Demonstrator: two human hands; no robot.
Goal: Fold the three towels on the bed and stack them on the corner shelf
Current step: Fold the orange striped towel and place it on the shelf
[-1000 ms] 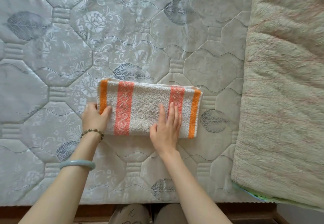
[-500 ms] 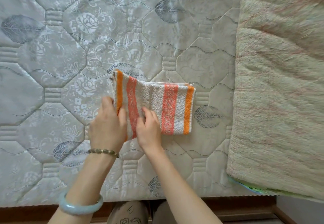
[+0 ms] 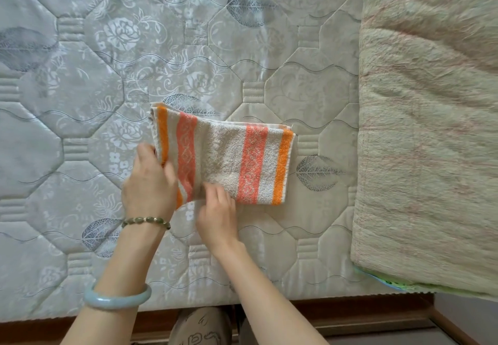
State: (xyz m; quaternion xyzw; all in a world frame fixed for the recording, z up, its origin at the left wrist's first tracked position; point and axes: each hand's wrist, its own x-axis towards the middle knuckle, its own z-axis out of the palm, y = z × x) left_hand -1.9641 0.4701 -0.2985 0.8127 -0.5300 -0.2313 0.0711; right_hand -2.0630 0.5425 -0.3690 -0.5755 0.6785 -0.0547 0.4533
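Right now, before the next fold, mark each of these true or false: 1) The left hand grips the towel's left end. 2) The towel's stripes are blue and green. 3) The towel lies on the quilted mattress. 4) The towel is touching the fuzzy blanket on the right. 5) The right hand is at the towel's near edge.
1) True: the left hand grips the left end of the striped towel, which is lifted.
2) False: the stripes are orange and coral on beige.
3) True: it rests on the quilted mattress.
4) False: bare mattress separates it from the fuzzy blanket.
5) True: the right hand touches the near edge.
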